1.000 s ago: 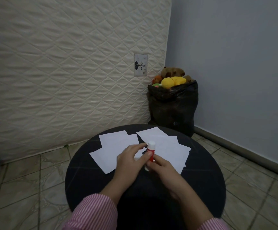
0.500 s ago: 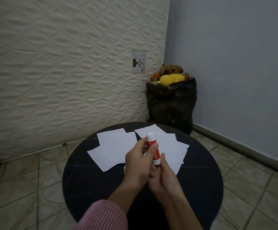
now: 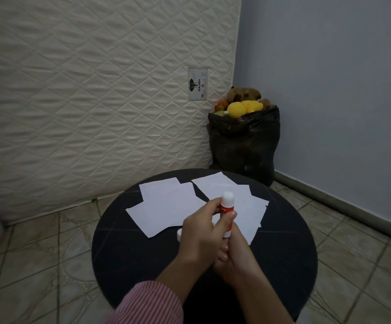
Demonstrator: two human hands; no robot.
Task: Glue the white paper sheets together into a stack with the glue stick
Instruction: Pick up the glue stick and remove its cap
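While the glue stick (image 3: 227, 215) stands upright above the round black table (image 3: 290, 251), near its middle, the left hand (image 3: 201, 235) wraps its barrel and the right hand (image 3: 236, 258) pinches its base; over-twisting could push out too much glue. One small white cap (image 3: 179, 235) lies at 9 o'clock of the hands and could roll off. White paper sheets (image 3: 166, 206) lie in two loose overlapping groups at 12 o'clock; an exact count cannot be told
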